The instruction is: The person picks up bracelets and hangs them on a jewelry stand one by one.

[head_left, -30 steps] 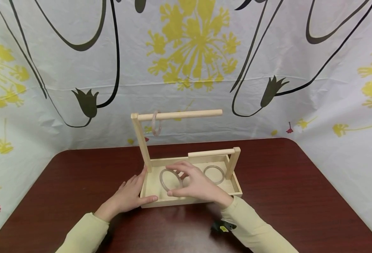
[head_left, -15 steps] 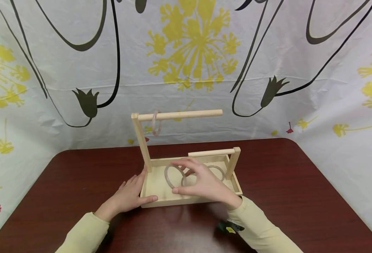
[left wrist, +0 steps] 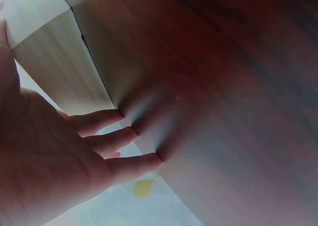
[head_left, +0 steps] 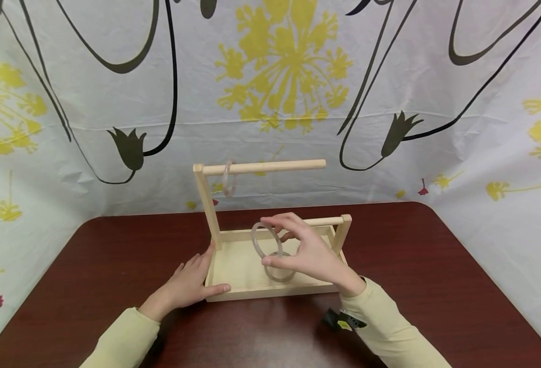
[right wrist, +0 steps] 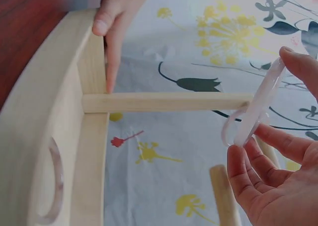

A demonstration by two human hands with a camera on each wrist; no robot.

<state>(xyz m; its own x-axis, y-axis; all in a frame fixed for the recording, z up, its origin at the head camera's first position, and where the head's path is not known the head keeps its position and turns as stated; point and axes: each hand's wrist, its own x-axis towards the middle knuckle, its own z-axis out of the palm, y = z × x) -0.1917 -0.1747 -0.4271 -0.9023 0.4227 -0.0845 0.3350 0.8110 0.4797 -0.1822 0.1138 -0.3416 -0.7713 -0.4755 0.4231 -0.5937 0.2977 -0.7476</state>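
Note:
My right hand [head_left: 313,255] pinches a pale translucent bangle [head_left: 254,239] between thumb and fingertips, lifted above the wooden tray [head_left: 270,293]. In the right wrist view this bangle [right wrist: 259,107] stands steeply tilted between the fingers. A second bangle [head_left: 279,280] lies in the tray, partly behind the held one. Another bangle [head_left: 226,181] hangs near the post end of the tall stand's horizontal rod [head_left: 275,166]. My left hand [head_left: 185,286] rests on the tray's left end, thumb over the front rim. Its straight fingers [left wrist: 136,166] touch the side in the left wrist view.
A shorter rod [head_left: 327,221] on a low post [head_left: 340,236] rises at the tray's right end, partly covered by my right hand. The tray sits on a dark red-brown table [head_left: 399,245]. A patterned cloth [head_left: 270,143] hangs behind.
My right hand has lifted the bangle up and to the right, out of the tray. The bangle at the tray's right is now hidden behind that hand. The left hand stays in place.

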